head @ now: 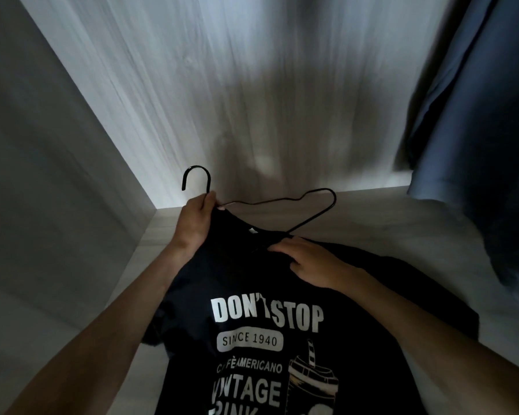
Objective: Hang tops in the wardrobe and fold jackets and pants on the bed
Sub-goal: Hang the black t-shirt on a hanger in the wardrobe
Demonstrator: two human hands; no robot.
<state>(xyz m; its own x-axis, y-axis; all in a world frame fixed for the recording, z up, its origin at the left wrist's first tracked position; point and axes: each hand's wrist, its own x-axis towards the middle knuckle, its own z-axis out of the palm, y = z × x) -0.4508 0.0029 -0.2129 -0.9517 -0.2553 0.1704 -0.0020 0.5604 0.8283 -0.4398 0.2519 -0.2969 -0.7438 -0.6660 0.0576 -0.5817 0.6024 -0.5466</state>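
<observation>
Two grips, left grip (194, 223) around hanger (197, 166), right grip (312, 262) pinching T-shirt (237, 280); blue garment (477, 115) close at right.

Both bare forearms reach forward: left hand (197, 223), farther out, grips a hanger (335, 200) by its neck; right hand (309, 262), nearer, pinches a black T-shirt (237, 280).

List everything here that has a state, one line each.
black T-shirt: spread print-up on the wardrobe base, collar lifted, not yet hung.
wire hanger: one end inside the collar, the other shoulder bare; hook free, on no rail.
left hand: grips the hanger's neck and the collar.
right hand: lies on the shirt by the collar; grip unclear.
blue garment: hanging at the right.
</observation>
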